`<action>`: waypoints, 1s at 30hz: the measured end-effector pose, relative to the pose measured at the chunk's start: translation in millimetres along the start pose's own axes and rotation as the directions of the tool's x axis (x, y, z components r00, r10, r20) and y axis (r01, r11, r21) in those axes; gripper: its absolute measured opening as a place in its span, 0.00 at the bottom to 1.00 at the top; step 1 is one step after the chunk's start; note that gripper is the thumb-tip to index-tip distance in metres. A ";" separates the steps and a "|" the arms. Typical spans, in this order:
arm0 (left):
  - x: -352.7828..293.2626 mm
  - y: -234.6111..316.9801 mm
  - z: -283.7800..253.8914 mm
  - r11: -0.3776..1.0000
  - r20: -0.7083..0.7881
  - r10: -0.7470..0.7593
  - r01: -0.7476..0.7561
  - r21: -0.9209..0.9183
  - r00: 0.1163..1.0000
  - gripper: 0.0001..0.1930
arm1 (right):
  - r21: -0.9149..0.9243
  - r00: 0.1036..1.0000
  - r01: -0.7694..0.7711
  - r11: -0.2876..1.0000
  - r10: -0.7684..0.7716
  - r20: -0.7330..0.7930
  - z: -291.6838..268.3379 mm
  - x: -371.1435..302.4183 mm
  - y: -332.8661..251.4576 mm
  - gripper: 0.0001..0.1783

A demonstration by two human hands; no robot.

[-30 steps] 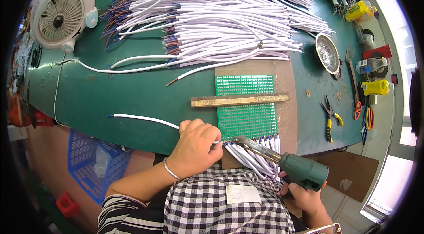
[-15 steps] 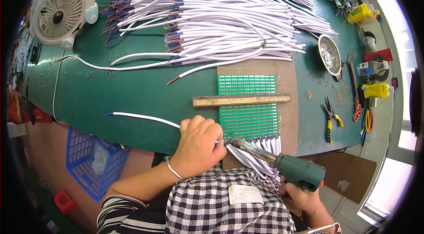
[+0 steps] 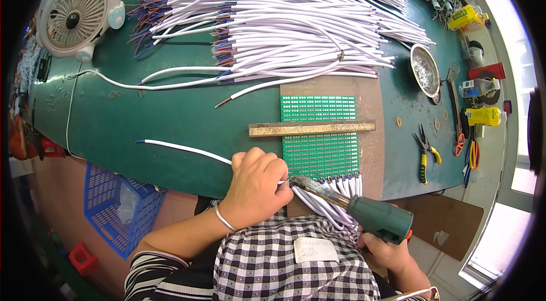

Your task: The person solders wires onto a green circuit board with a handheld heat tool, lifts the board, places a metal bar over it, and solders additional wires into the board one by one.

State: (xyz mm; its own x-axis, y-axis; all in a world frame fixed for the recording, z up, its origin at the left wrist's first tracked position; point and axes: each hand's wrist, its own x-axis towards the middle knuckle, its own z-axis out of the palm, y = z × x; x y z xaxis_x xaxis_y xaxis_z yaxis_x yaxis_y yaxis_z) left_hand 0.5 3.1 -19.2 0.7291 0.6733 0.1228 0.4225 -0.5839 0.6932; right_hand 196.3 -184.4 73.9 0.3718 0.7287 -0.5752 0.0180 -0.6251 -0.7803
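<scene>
My left hand is closed in a pinch on a white cable, whose far part trails left over the table to a blue-tipped end. Its pinched end lies at the near left corner of a green circuit board. My right hand wraps round the handle of a green soldering iron. The iron's dark tip rests at or just over that same corner, close to the cable end; whether they touch I cannot tell. Several white cables hang from the board's near edge toward my lap.
A wooden bar lies across the board on a brown base plate. Beyond is a large pile of white cables. To the right are a metal bowl and yellow-handled pliers; far left stands a fan.
The soldering iron and my right hand have shifted slightly left, the tip drawing nearer my left fingers. My left hand stays almost still on the cable.
</scene>
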 end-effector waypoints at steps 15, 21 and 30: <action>0.4 0.6 -0.8 1.000 0.003 0.006 -0.006 0.015 1.000 0.09 | 0.306 0.997 0.070 0.949 -0.062 -0.036 -4.3 -9.7 4.6 0.27; 1.0 0.8 0.0 0.999 -0.014 0.023 -0.023 0.039 1.000 0.08 | 0.364 0.980 0.199 0.910 -0.183 -0.079 0.0 -0.9 6.7 0.30; 1.9 2.6 -2.3 0.998 0.009 0.027 -0.028 0.049 1.000 0.09 | 0.590 0.981 0.194 0.783 -0.137 -0.141 16.5 21.1 27.0 0.32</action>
State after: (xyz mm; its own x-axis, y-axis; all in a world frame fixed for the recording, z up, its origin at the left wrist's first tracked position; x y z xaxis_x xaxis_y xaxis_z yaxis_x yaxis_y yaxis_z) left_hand 1.7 3.9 -15.6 0.7449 0.6533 0.1355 0.4279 -0.6237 0.6541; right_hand 189.3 -181.2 36.6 0.4929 0.7605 -0.4227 -0.4617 -0.1831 -0.8679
